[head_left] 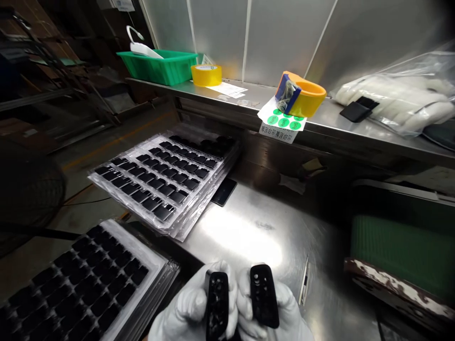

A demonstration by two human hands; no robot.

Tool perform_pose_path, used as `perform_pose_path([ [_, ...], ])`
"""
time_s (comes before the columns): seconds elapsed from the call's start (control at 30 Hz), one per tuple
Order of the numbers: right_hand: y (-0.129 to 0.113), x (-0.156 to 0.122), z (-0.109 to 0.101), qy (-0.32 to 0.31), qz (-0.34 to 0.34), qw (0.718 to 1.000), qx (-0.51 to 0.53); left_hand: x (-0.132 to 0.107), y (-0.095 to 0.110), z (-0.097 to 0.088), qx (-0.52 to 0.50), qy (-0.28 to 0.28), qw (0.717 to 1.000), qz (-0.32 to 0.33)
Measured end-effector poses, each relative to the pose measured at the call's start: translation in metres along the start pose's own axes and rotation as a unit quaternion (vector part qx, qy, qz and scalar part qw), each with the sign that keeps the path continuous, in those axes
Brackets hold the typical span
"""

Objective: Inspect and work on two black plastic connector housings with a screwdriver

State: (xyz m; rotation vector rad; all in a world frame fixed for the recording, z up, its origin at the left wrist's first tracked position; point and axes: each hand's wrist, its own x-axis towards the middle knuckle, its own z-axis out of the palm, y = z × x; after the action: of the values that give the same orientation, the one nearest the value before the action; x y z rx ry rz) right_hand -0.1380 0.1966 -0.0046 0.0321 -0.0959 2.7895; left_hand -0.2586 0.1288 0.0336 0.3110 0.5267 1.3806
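My two hands wear white gloves and sit together at the bottom middle of the head view. My left hand [188,308] is closed around a narrow black plastic part [216,305] held upright. My right hand [280,315] grips a second black plastic part [264,296] with small holes in its face. The two parts stand side by side, a little apart. Both are over the shiny steel table [249,227].
A stack of clear trays [163,184] filled with several black parts lies at the left; another tray stack [88,279] sits nearer. A shelf [337,128] carries yellow tape rolls [304,99], a green bin [159,66], green stickers and plastic bags. A green conveyor belt [401,251] runs at right.
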Motion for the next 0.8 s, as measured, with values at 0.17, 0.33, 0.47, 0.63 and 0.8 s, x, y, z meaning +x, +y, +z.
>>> perform_pose_path([
  [0.17, -0.002, -0.01, 0.008, 0.07, -0.034, 0.997, 0.012, 0.01, 0.006, 0.011, -0.051, -0.036, 0.998, -0.029],
  [0.33, -0.001, -0.014, -0.005, 0.065, -0.035, 0.997, 0.032, 0.011, -0.004, 0.001, -0.095, -0.026, 0.994, -0.048],
  [0.47, -0.001, -0.015, -0.014, 0.065, -0.026, 0.996, 0.046, 0.011, -0.006, 0.0, -0.101, 0.006, 0.993, -0.054],
  [0.63, -0.003, -0.014, -0.015, 0.08, -0.029, 0.995, 0.06, 0.023, -0.001, 0.008, -0.04, 0.006, 0.998, -0.045],
  [0.8, -0.006, -0.016, -0.012, 0.103, -0.046, 0.992, 0.05, 0.029, -0.002, 0.009, -0.018, -0.008, 0.999, -0.043],
])
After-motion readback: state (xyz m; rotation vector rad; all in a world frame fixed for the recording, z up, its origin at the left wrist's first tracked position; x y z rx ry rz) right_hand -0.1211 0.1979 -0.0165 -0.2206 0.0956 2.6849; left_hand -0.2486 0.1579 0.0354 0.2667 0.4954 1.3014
